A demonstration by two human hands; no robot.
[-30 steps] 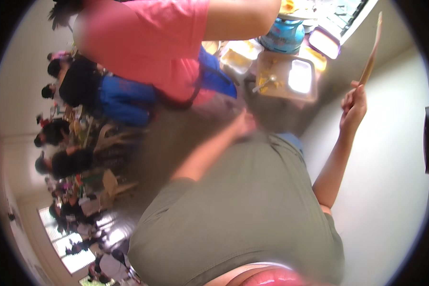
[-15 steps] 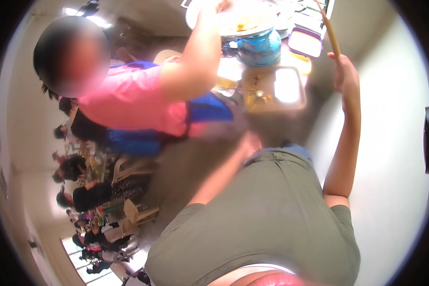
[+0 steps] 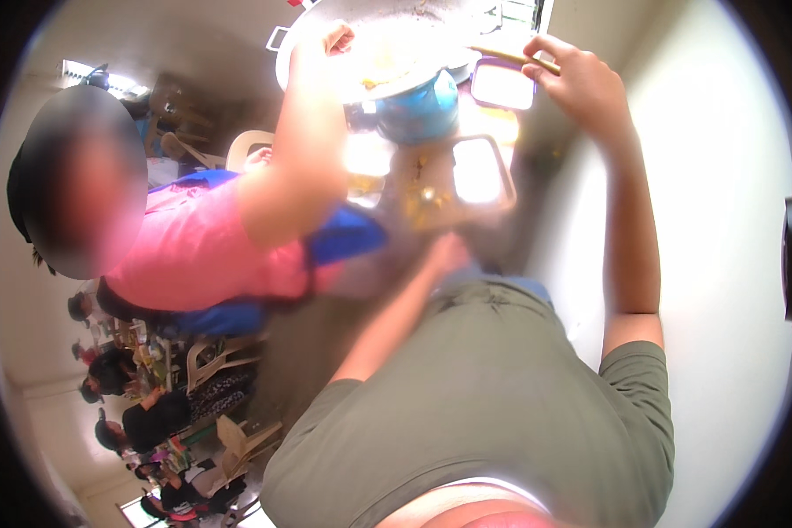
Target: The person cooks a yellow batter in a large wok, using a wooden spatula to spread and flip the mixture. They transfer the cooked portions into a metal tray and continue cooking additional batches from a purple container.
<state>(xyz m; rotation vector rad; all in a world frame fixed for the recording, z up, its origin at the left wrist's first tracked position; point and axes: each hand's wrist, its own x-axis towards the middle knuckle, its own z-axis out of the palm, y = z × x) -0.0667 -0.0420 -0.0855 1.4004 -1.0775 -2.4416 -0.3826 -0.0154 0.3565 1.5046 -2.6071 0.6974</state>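
Observation:
My right hand (image 3: 581,84) is closed around a long, wooden, stick-like utensil (image 3: 506,56), which points left over the wide pan. Its far end fades into glare. The pan (image 3: 301,44), broad and pale with a side handle, holds some yellowish food (image 3: 383,81). Down by my waist, my left hand (image 3: 451,253) is blurred, and its fingers cannot be made out. Directly beneath the pan stands a round blue object (image 3: 421,110). A co-worker's hand (image 3: 336,37) reaches over the pan's left side.
The co-worker in a pink shirt (image 3: 211,216) is close on my left. A shallow tray (image 3: 506,176) with yellow bits lies nearer me, and a purple-rimmed container (image 3: 503,84) sits beside the pan. A white wall (image 3: 722,264) runs along my right. Several people and chairs stand farther left.
My right hand has moved left and up, swinging the utensil from upright to nearly level over the pan's right side. My view has shifted, so the pan and co-worker appear farther left.

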